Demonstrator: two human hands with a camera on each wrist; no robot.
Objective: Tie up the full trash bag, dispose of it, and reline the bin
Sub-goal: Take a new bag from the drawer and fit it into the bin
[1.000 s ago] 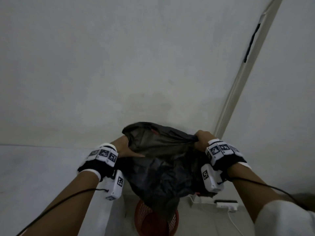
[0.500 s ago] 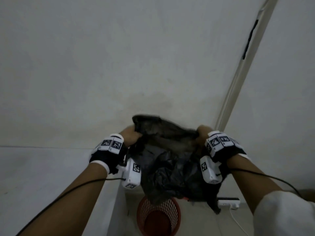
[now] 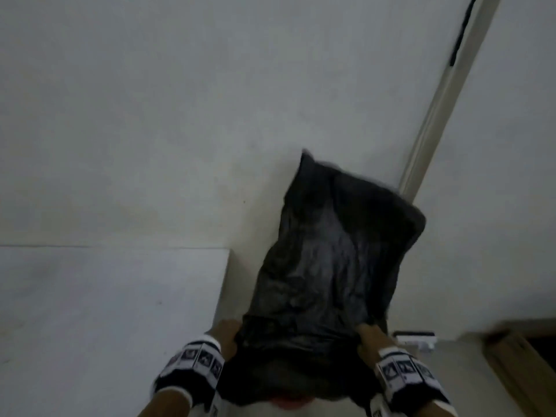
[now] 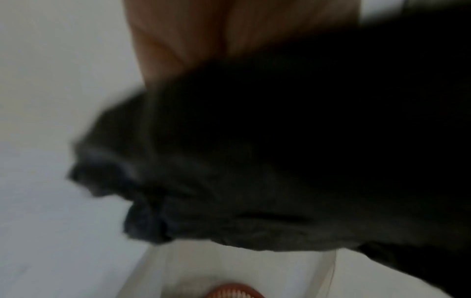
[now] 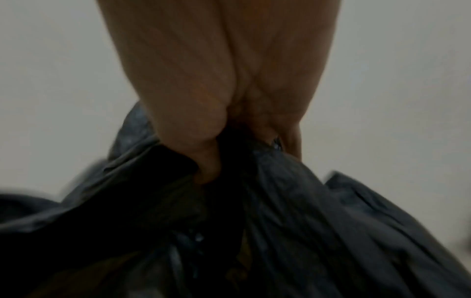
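Both hands, left hand (image 3: 226,335) and right hand (image 3: 369,338), pinch the mouth corners of my crinkled black plastic trash bag (image 3: 334,260), which has just flipped up and billowed over the red mesh bin (image 4: 235,291), so relining comes next.

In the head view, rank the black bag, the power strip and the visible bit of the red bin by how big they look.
1. black bag, by far.
2 and 3. power strip and red bin: both small slivers, mostly hidden, too alike to rank.
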